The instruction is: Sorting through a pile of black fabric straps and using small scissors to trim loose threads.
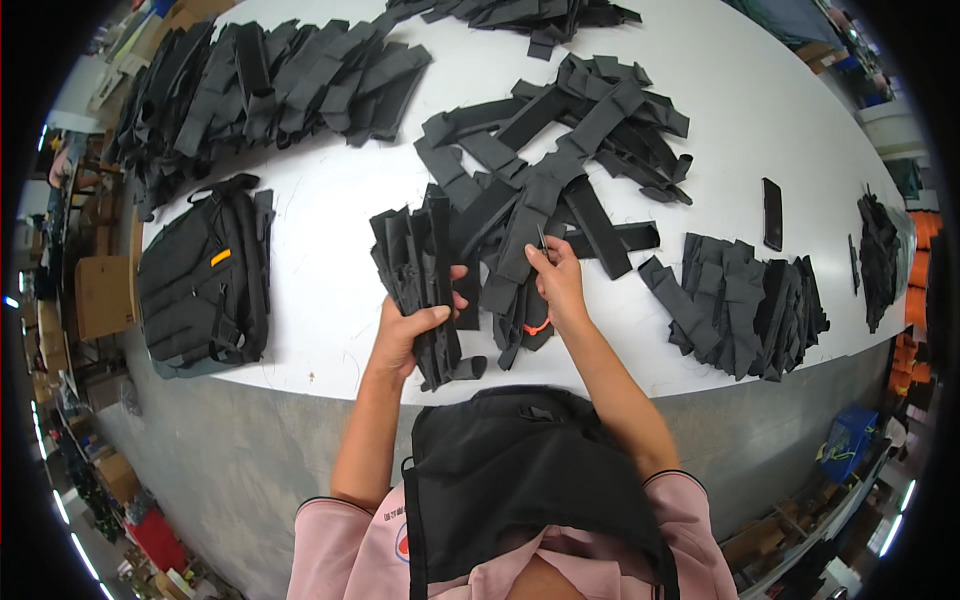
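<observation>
One black apron (530, 470) is nearest. The left hand (402, 338) is curled around one bundle of black strips (408, 262) over the tabletop (320, 345), long axis running away, far end leaning left; the right hand (560, 285) pinches one slim pointed tool (541, 238), tip facing away.

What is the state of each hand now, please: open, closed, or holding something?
Left hand: closed, holding a bundle of black strips.
Right hand: closed, holding a thin pointed tool.
</observation>
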Tool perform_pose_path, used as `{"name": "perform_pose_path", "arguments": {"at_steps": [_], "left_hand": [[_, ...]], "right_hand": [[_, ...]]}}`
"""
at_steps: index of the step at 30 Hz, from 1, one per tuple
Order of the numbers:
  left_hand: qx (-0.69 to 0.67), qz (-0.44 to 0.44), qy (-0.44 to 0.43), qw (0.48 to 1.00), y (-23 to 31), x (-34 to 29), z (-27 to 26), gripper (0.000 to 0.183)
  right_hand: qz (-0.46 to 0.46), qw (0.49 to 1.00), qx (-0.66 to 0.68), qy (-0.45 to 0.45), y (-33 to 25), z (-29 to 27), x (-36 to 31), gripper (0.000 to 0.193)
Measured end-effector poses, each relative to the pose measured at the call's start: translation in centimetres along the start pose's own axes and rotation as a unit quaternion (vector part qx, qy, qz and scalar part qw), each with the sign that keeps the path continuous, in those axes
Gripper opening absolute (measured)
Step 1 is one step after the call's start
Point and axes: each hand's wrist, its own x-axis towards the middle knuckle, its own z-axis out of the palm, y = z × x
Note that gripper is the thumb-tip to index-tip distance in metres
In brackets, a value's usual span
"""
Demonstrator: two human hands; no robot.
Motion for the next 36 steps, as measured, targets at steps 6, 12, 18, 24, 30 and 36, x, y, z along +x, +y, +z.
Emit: {"name": "perform_pose_path", "arguments": {"at_steps": [6, 12, 18, 24, 30, 36], "left_hand": [[-0.024, -0.01, 0.028, 0.999, -1.3, 0.5, -0.2, 0.045], [-0.078, -0.027, 0.035, 0.996, -1.2, 0.1, 0.4, 0.044], [-0.218, 0.095, 0.028, 0.971, 1.0, -0.7, -1.5, 0.056], [-0.138, -0.16, 0.117, 0.97, -4.1, 0.8, 0.2, 0.05], [-0.328, -0.164, 0.008, 0.93, -5.6, -2.2, -2.1, 0.051], [-0.201, -0.119, 0.068, 0.97, -6.2, -3.6, -4.2, 0.049]], "right_hand": [[-0.401, 0.857, -0.3, 0.123, -4.2, -0.2, 4.5, 0.04], [-0.28, 0.838, -0.467, -0.033, -9.5, -2.4, 8.0, 0.023], [-0.387, 0.912, -0.13, 0.046, -16.9, -1.2, -4.9, 0.011], [-0.39, 0.899, -0.194, -0.049, -3.0, 0.4, -10.1, 0.022], [-0.453, 0.812, -0.299, -0.213, 0.1, 1.0, -12.1, 0.026], [-0.473, 0.733, -0.377, -0.311, 1.1, 2.3, -12.4, 0.029]]}}
